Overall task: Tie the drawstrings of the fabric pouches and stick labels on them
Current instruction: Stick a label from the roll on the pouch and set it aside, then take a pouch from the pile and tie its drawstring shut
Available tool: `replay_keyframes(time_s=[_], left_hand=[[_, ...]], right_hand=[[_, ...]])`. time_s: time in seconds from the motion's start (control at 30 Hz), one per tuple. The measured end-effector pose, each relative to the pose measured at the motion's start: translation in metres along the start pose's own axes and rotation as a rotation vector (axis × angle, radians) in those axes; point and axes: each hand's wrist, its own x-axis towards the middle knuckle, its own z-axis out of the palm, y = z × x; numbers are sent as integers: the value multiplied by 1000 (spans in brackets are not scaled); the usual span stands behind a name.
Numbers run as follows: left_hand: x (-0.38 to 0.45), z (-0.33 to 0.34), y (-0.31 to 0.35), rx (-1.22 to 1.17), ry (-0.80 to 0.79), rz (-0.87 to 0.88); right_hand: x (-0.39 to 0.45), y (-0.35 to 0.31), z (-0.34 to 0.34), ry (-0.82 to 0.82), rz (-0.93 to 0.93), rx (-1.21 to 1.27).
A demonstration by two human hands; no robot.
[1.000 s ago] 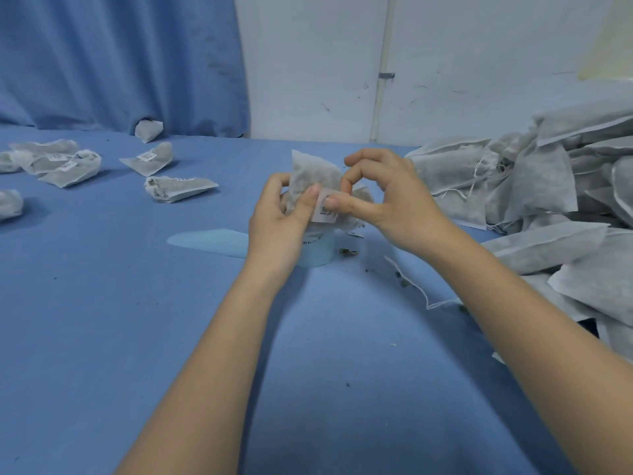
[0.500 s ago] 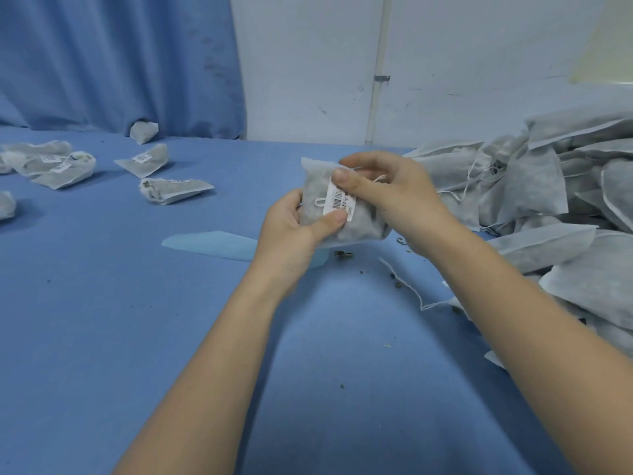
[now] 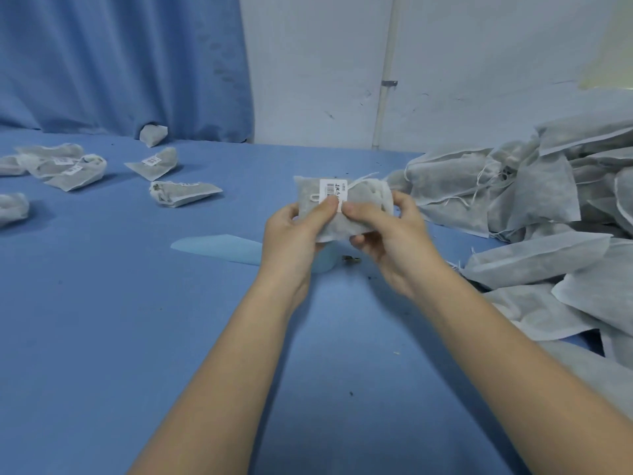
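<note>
A grey fabric pouch (image 3: pixel 363 197) lies sideways between both hands, above the middle of the blue table (image 3: pixel 102 320). A white barcode label (image 3: pixel 331 188) sits on its front face. My left hand (image 3: pixel 294 231) grips the pouch's left end, thumb on the label's lower edge. My right hand (image 3: pixel 387 231) grips the right end, its thumb pressing beside the label. A thin white drawstring (image 3: pixel 364 178) trails off the pouch's top.
A big heap of grey unlabelled pouches (image 3: pixel 534 207) fills the right side. Several labelled pouches (image 3: pixel 150 166) lie scattered at the far left. A light blue backing sheet (image 3: pixel 219 246) lies flat under my hands. Blue curtain and white wall stand behind.
The pouch has turned from upright to lying sideways with the label facing up. Both thumbs have come down onto the label's lower edge.
</note>
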Motion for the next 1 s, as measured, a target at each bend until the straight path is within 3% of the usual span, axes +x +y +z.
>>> replay_keyframes(time_s=[0.17,0.3,0.47,0.6,0.77,0.87,1.0], left_hand=[[-2,3,2,-227,34,-56],[2,-2,3,-223,104,-33],[5,-5,2,-180,94,-39],[0,11,-8,-16,-24,-24],[-16,40,-22,74,-293,-21],[-24,64,-29,355,-378,54],[-36,112,-41,875,-454,165]], right_hand=[[22,-5,48,29,-64,93],[38,-3,96,-148,154,-109],[33,7,87,-266,163,-38],[21,-8,61,-243,113,-2],[-10,-36,15,-98,-115,-417],[-27,-55,-15,-19,-287,-610],[-39,-71,-48,42,-356,-776]])
